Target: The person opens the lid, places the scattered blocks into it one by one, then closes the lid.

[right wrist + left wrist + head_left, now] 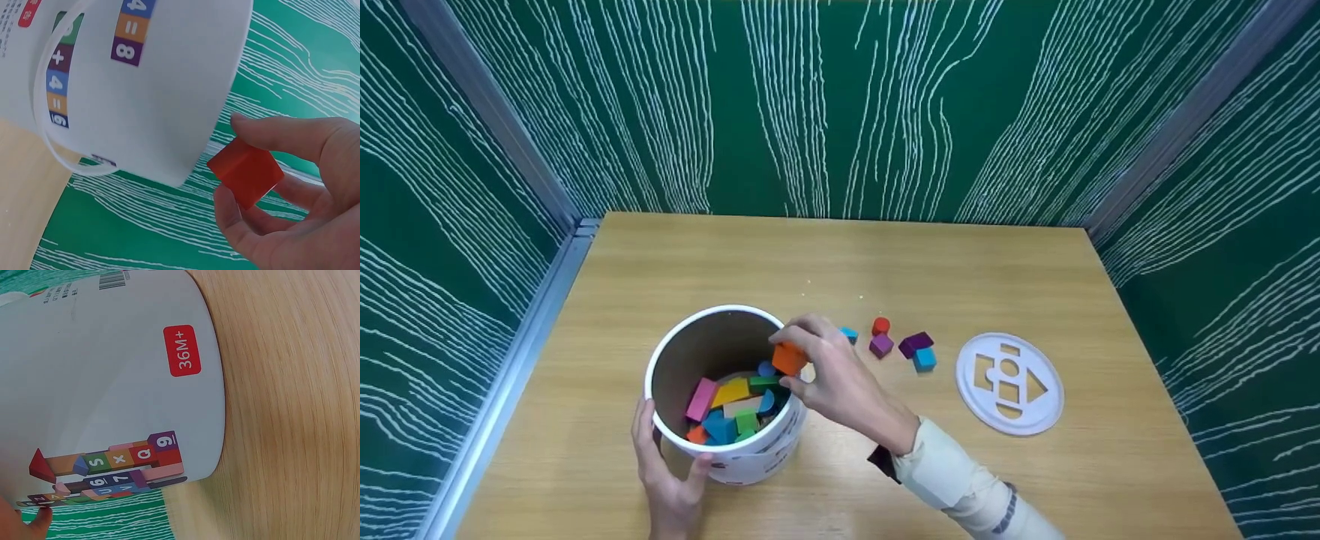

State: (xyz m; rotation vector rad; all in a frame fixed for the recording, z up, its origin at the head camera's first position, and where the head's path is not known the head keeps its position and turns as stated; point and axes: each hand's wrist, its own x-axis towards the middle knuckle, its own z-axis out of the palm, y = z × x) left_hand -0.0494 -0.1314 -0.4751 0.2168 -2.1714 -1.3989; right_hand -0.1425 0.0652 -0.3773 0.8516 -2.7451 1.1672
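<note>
My right hand pinches an orange cube block between thumb and fingers, over the right side of the rim of a white bucket. In the right wrist view the cube appears beside the bucket's rim, and part of the bucket's handle shows. My left hand rests against the bucket's near left side with fingers and thumb spread. Inside the bucket lie several coloured blocks, among them a pink block and a yellow block. The left wrist view shows the bucket's printed wall.
Right of the bucket, a red block, purple blocks and blue blocks lie on the wooden table. Farther right is a round white lid with shaped holes. Green, white-lined walls surround the table.
</note>
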